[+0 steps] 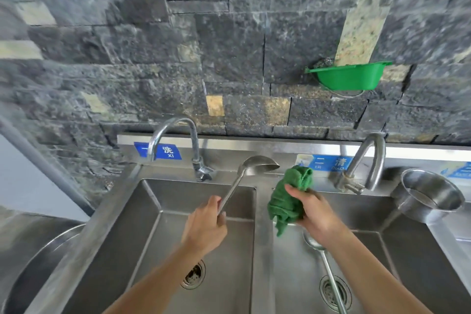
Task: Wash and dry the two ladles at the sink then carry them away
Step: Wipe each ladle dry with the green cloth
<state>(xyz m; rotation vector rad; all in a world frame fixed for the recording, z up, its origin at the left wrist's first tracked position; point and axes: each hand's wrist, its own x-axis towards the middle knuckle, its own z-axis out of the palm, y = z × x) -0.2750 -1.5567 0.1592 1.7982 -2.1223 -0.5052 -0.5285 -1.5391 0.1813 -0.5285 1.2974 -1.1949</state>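
Steel double sink (pixel 112 214); left hand (pixel 204 227) grips a raised ladle (pixel 257 166), right hand (pixel 313 211) clutches green cloth (pixel 288 199); best wipe bowl thoroughly

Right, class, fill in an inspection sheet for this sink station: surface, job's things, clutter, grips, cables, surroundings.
Surface: steel double sink, no water seen running.
Job's things: first ladle raised over the left basin; second ladle lying in the right basin, handle across the drain; green cloth bunched.
Clutter: steel pot on the right ledge; steel basin at far left.
Grips: left grip holds the first ladle's handle; right grip holds the green cloth.
Cables: nothing seen.
Surroundings: stone wall; green basket hung on it; left tap, right tap.
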